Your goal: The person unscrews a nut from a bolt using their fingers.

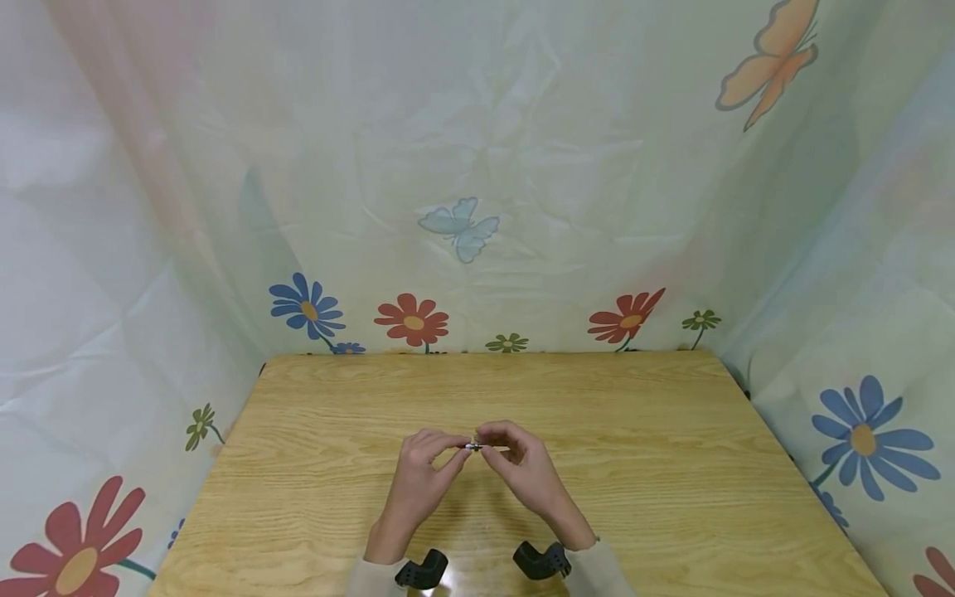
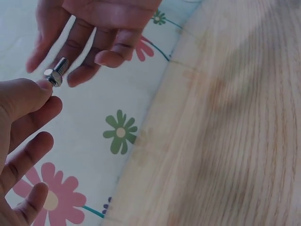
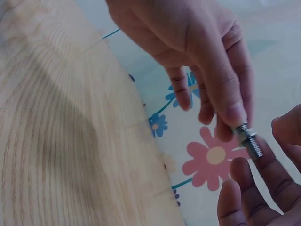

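Observation:
A small silvery metal bolt [image 1: 473, 446], with a hex nut on its threaded shank, is held above the table between the two hands. My left hand [image 1: 424, 477] pinches one end of the bolt [image 3: 253, 147] between thumb and forefinger, with its other fingers apart from it. The threaded tip points toward my right hand [image 1: 528, 471]. In the right wrist view, the thumb of my right hand [image 3: 263, 188] stands away from the bolt, and its forefinger lies just behind the tip. Whether that finger touches the metal, I cannot tell.
Beneath the hands lies a wooden table [image 1: 634, 414]. A pale curtain [image 1: 552, 274] printed with flowers and butterflies hangs behind it and along both sides. A black wrist mount [image 1: 422, 570] sits on the left sleeve, and another black mount [image 1: 541, 561] on the right.

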### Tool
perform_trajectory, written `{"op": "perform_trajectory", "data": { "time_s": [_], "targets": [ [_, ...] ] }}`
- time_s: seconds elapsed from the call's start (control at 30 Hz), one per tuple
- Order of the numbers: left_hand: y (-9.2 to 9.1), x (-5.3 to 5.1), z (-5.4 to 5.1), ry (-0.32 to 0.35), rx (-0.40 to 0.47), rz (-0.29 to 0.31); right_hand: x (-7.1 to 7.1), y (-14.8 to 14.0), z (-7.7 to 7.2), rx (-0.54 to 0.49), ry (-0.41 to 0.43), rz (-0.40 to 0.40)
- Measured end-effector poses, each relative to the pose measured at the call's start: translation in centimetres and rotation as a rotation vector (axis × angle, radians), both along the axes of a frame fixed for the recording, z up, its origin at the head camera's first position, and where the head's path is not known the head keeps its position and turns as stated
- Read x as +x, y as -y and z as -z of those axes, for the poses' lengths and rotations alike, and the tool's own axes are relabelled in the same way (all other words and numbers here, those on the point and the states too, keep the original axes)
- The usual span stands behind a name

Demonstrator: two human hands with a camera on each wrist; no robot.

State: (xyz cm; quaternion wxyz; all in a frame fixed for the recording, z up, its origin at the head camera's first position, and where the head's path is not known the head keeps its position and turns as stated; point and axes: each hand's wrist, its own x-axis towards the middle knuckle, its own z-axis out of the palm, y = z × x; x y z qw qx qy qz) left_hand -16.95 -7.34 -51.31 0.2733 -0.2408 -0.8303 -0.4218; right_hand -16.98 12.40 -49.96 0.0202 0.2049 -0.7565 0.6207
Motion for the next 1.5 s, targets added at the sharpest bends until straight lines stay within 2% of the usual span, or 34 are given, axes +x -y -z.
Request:
{"op": "perform_trajectory", "data": {
  "time_s": [0.13,0.3,0.4,0.5,0.77,0.93,1.27,1.4,1.5],
  "targets": [
    [-0.06,0.05,0.14,0.006,-0.006,-0.01,0.01,-0.01,-0.19,-0.018,0.008,0.022],
    [-0.12,0.01,0.11,-0.005,0.019,-0.006,-0.06,0.12,-0.34,0.044,0.131,0.104],
    [-0.13,0.0,0.11,-0.018,0.029,0.0,-0.09,0.22,-0.18,0.101,0.205,0.099],
    [-0.14,0.02,0.17,-0.011,0.031,0.003,-0.1,0.27,0.06,0.129,0.23,0.075],
    [-0.15,0.08,0.36,0.022,0.032,0.013,-0.11,0.37,0.27,0.147,0.187,0.085],
    [-0.14,0.11,0.3,0.046,0.038,0.019,0.0,0.43,-0.05,0.113,0.193,0.076],
    [-0.11,0.14,0.28,0.074,0.029,0.014,0.02,0.2,-0.01,0.055,0.12,0.049],
    [-0.13,0.12,0.24,0.069,0.033,0.007,0.0,0.17,-0.02,0.046,0.129,0.096],
    [-0.14,0.05,0.24,0.058,0.032,0.005,0.05,0.19,-0.08,0.057,0.182,0.145]
  ]
}}
